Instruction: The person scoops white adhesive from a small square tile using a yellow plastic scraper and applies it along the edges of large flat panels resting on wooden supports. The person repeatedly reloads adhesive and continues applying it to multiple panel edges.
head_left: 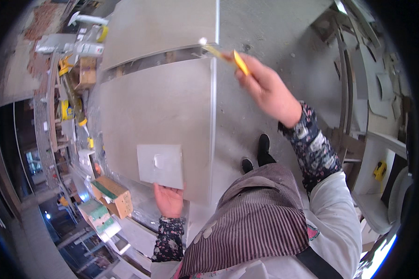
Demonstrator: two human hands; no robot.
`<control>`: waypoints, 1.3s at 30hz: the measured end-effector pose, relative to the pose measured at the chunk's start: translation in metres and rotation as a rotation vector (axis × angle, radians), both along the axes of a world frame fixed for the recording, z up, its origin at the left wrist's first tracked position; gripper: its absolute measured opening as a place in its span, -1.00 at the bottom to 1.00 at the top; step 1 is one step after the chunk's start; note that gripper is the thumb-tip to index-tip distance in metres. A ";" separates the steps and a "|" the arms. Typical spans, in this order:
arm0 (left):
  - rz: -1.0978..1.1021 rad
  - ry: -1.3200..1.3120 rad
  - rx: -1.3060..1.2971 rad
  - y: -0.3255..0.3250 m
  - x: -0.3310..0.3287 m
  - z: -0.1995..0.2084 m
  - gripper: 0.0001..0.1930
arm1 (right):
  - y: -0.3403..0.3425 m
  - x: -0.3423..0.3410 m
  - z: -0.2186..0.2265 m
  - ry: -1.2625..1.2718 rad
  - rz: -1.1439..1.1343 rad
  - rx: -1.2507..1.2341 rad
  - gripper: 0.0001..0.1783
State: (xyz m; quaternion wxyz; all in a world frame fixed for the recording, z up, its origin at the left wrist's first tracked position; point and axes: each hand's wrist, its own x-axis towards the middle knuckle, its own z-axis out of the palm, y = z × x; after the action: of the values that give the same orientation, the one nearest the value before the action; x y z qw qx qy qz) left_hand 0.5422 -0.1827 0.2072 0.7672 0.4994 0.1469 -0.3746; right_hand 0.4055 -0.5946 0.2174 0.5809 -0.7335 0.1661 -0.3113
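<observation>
My left hand (168, 201) grips the near edge of a square white board (167, 174), palm up with the fingers partly hidden beneath it. A small white blob (159, 161), apparently paste, sits on the board. My right hand (267, 88) is raised past the right edge of the pale panel (158, 107), closed around a slim yellow tool (240, 63). The tool points left and away, with a white lump at its tip. Motion blurs its far part, so its exact kind is unclear.
A second pale panel (158, 28) lies beyond a gap. Along the left are a yellow caulking gun (72, 90), a white spray bottle (88, 18), a yellow tape roll (102, 33) and cardboard boxes (118, 202). At right stand a wooden frame (347, 79) and a white chair (375, 214).
</observation>
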 end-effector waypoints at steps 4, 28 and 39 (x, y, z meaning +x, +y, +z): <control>-0.023 0.000 -0.083 0.003 -0.001 -0.002 -0.46 | 0.055 0.011 0.035 0.151 0.482 0.093 -0.79; 0.057 0.064 -0.194 0.005 -0.003 -0.014 -0.50 | -0.009 0.063 0.087 0.667 0.463 0.118 -0.66; 0.118 0.088 -0.147 0.002 -0.006 -0.006 -0.52 | -0.125 0.076 0.068 0.723 0.389 -0.531 -0.70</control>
State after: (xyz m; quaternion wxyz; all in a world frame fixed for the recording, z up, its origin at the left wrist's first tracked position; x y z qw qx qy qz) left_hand 0.5365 -0.1804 0.2010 0.8153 0.4154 0.1819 -0.3601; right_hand 0.4813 -0.7192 0.2858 0.3265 -0.9348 0.1317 0.0460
